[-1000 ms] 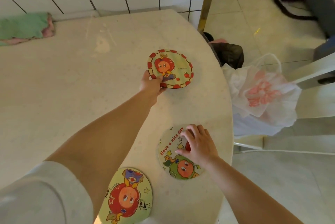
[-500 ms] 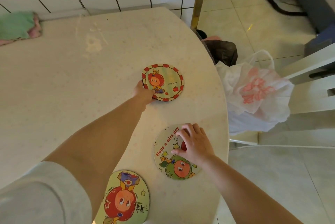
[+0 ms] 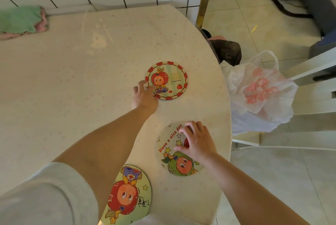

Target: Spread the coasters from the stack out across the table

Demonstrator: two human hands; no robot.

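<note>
Left hand (image 3: pixel 144 95) at red-rimmed coaster (image 3: pixel 169 80) — right hand (image 3: pixel 197 141) on stack (image 3: pixel 177 153)

three round cartoon coasters (image 3: pixel 168 81) flat, apart

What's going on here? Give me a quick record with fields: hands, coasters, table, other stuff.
left hand: fingertips on the red-bordered coaster
right hand: resting on the "Have a nice day" coaster
third coaster: flat at the near edge, untouched
table: pale, rounded
green cloth: far left corner
plastic bag: off the table, right
</note>
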